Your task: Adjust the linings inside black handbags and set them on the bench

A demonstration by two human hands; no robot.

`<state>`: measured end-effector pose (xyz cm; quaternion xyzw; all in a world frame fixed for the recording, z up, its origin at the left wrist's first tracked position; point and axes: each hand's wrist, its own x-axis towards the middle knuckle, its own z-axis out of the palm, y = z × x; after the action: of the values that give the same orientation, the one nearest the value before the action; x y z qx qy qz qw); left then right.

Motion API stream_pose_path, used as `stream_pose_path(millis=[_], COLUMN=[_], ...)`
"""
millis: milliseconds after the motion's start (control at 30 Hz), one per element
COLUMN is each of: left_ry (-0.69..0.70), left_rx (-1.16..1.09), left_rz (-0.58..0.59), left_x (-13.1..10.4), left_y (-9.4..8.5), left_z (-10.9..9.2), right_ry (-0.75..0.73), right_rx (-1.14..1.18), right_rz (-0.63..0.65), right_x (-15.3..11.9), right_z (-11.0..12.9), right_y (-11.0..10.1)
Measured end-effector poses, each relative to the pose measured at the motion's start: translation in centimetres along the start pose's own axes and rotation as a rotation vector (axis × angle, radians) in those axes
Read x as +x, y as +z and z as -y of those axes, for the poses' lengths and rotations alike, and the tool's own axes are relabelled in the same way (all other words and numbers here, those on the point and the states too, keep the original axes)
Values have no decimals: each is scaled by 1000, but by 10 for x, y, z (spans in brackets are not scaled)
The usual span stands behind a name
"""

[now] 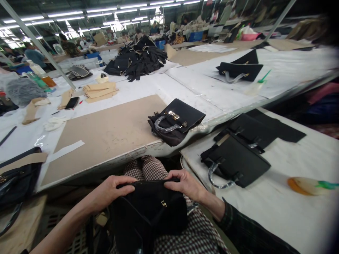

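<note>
A black handbag (148, 208) with small gold hardware lies across my lap on checked cloth. My left hand (116, 190) pinches its upper edge at the left, thumb on the near side. At the right end of the same edge, my right hand (184, 185) grips it between thumb and fingers. The bag's lower part runs out of view at the bottom. Just beyond my knees, another black handbag (189, 114) with a gold clasp and plastic-wrapped handle rests on the bench edge.
More black handbags (238, 160) lie on the white table at right, near a bottle with amber contents (303, 185). A brown board (113, 123) covers the bench ahead. Farther back are a heap of black pieces (143, 58), a phone (72, 103) and tan pieces (100, 92). People work in the background.
</note>
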<state>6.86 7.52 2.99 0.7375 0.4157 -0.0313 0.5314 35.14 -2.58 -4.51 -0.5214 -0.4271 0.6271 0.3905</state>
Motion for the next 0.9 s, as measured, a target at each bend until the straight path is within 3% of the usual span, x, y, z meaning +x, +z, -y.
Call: stream_pose_path(millis=[300,500,633,733,900], left_ry=[66,78,83,105,150], left_rx=[111,88,89,131,282], left_rz=[-21,-95,-124,-132,-156], left_x=[8,8,6,5,3], left_y=[8,15,18,18,16], left_z=[-12,-7,-3,-3,-7], right_ry=[-51,-31,-226,-367,-395], right_rx=[-105,-388,-706,-902,-958], right_rz=[23,352,505,491,454], right_x=[1,17,33,43,48], right_z=[4,27,54,66,65], right_y=[3,-5,11,30,50])
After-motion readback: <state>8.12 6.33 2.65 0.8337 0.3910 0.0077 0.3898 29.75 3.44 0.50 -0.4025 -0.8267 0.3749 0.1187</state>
